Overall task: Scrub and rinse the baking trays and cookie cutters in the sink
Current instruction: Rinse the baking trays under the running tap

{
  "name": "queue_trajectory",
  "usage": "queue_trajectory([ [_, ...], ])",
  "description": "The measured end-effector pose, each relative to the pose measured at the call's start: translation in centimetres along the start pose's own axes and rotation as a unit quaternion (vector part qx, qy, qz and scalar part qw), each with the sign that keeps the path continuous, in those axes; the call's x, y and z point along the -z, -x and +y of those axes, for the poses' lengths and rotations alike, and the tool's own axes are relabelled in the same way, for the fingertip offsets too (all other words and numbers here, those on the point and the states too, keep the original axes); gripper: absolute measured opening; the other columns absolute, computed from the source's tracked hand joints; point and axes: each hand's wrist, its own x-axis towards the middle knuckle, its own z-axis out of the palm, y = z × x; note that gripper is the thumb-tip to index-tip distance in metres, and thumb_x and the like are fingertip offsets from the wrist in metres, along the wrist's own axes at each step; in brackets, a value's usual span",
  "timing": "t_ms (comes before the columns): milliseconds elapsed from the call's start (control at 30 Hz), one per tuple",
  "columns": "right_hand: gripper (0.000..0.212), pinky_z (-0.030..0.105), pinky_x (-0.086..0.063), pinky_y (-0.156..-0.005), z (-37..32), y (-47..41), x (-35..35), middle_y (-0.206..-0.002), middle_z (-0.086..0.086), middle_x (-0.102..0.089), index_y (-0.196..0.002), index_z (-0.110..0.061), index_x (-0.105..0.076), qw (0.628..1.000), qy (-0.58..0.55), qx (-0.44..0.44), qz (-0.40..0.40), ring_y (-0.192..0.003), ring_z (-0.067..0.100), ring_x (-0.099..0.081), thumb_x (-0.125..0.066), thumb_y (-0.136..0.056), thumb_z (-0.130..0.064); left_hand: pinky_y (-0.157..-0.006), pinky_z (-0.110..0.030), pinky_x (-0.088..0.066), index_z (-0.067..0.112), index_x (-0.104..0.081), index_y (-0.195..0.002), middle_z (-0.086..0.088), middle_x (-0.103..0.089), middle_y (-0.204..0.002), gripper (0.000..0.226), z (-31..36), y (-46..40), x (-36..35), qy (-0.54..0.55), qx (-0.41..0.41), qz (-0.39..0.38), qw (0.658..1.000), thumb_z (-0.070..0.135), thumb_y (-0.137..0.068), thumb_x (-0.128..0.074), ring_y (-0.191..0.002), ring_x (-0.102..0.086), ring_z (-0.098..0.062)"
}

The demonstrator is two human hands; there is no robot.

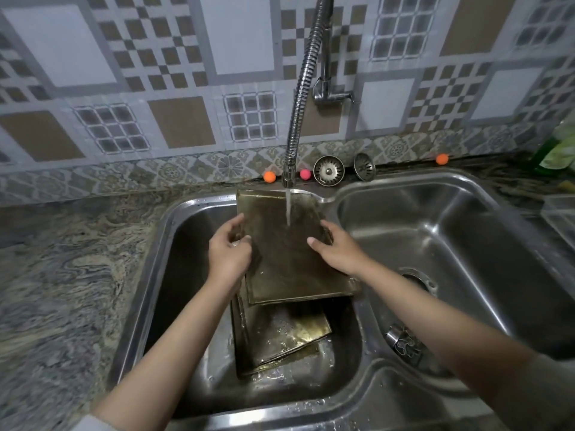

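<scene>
A dark, stained baking tray (289, 262) is held tilted over the left sink basin (174, 293), under water running from the flexible faucet (298, 98). My left hand (228, 250) grips the tray's left edge. My right hand (334, 248) holds its right edge, thumb on the tray's face. Beneath it, more wet trays (280, 337) lie stacked in the basin. A metal cookie cutter (404, 342) lies in the right basin (451, 244), near its front left corner.
Two metal drain strainers (329, 170) lean against the tiled backsplash behind the sink, with small orange and pink balls (269, 177) along the ledge. A green bottle (550, 154) stands at the far right. Granite counter (68, 275) stretches to the left.
</scene>
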Motion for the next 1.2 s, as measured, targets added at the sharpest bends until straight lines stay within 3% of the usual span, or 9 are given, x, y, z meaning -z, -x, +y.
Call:
queue_trajectory([
  [167, 0.066, 0.021, -0.028, -0.102, 0.7, 0.5, -0.5, -0.148, 0.001, -0.037, -0.146, -0.018, -0.030, 0.999, -0.039, -0.005, 0.000, -0.136, 0.018, -0.034, -0.061, -0.090, -0.034, -0.063, -0.010, -0.049, 0.025, -0.055, -0.130, 0.009, -0.059, -0.110, 0.045, 1.0, -0.1, -1.3, -0.017, -0.045, 0.001, 0.999, 0.003, -0.090, -0.055, -0.061, -0.056, 0.016],
  [333, 0.064, 0.033, -0.030, -0.111, 0.8, 0.2, -1.8, -0.149, -0.002, -0.036, -0.144, -0.026, -0.035, 0.997, -0.078, -0.007, 0.004, -0.138, 0.019, -0.032, -0.064, -0.088, -0.036, -0.053, -0.005, -0.041, 0.025, -0.054, -0.129, 0.024, -0.051, -0.083, 0.045, 1.9, 0.2, -1.2, -0.040, -0.086, -0.001, 0.996, 0.001, -0.091, -0.054, -0.047, -0.046, 0.021],
  [500, 0.067, 0.023, -0.028, -0.104, 0.3, -0.1, -1.3, -0.147, -0.005, -0.038, -0.141, -0.027, -0.039, 0.993, -0.107, 0.032, 0.047, -0.135, 0.016, -0.034, -0.071, -0.083, -0.025, -0.084, -0.043, -0.054, 0.030, -0.051, -0.133, 0.004, -0.059, -0.119, 0.046, 1.0, -0.2, 0.0, -0.029, -0.090, -0.024, 0.995, 0.007, -0.093, -0.053, -0.068, -0.051, 0.000],
  [633, 0.070, 0.017, -0.028, -0.099, -0.2, -0.2, 0.1, -0.143, -0.003, -0.044, -0.139, -0.023, -0.043, 0.990, -0.102, 0.058, 0.081, -0.132, 0.012, -0.038, -0.075, -0.078, -0.014, -0.090, -0.023, -0.050, 0.026, -0.045, -0.138, 0.004, -0.053, -0.132, 0.051, -0.3, -0.2, 0.1, -0.059, -0.092, -0.042, 0.993, 0.004, -0.093, -0.053, -0.083, -0.055, 0.019],
  [767, 0.068, 0.019, -0.027, -0.099, -0.7, 0.0, 2.3, -0.138, 0.003, -0.045, -0.138, -0.025, -0.045, 0.994, 0.001, 0.079, 0.077, -0.129, 0.017, -0.042, -0.076, -0.078, -0.018, -0.106, -0.028, -0.038, 0.026, -0.042, -0.141, 0.005, -0.047, -0.141, 0.060, -1.7, -0.3, -0.4, -0.106, -0.075, -0.097, 0.987, 0.004, -0.088, -0.061, -0.128, -0.043, -0.006],
  [900, 0.067, 0.024, -0.031, -0.101, -1.8, 1.0, 4.2, -0.129, 0.006, -0.039, -0.142, -0.025, -0.039, 0.989, 0.113, 0.071, 0.071, -0.123, 0.021, -0.042, -0.070, -0.083, -0.026, -0.110, -0.040, -0.036, 0.025, -0.045, -0.139, 0.009, -0.045, -0.141, 0.058, -2.2, -0.2, -1.3, -0.099, -0.061, -0.149, 0.982, 0.001, -0.088, -0.059, -0.133, -0.042, -0.018],
  [967, 0.068, 0.039, -0.027, -0.112, -2.0, 1.7, 4.0, -0.141, 0.009, -0.031, -0.145, -0.020, -0.033, 0.947, 0.270, 0.120, 0.123, -0.134, 0.028, -0.029, -0.063, -0.086, -0.038, -0.107, -0.031, -0.039, 0.026, -0.047, -0.136, 0.008, -0.046, -0.140, 0.057, -2.1, -0.1, -1.8, -0.076, -0.058, -0.150, 0.984, -0.005, -0.089, -0.055, -0.134, -0.041, -0.014],
  [1100, 0.065, 0.054, -0.004, -0.117, -1.9, 2.3, 1.3, -0.160, -0.003, 0.001, -0.151, -0.021, -0.011, 0.896, 0.378, 0.230, -0.038, -0.146, 0.016, 0.002, -0.033, -0.097, -0.049, -0.095, -0.011, -0.040, 0.018, -0.043, -0.140, 0.006, -0.047, -0.138, 0.061, -2.0, 0.8, -2.9, -0.075, -0.077, -0.166, 0.980, -0.013, -0.087, -0.050, -0.124, -0.047, -0.001],
  [1200, 0.061, 0.054, 0.000, -0.117, -2.3, -1.5, 1.5, -0.160, -0.002, 0.002, -0.152, -0.020, -0.009, 0.912, 0.384, 0.143, -0.001, -0.146, 0.019, 0.005, -0.022, -0.099, -0.048, -0.068, -0.005, -0.041, 0.023, -0.041, -0.141, 0.010, -0.045, -0.139, 0.063, -2.1, 1.6, -3.6, -0.058, -0.074, -0.170, 0.981, -0.011, -0.088, -0.050, -0.077, -0.053, 0.014],
])
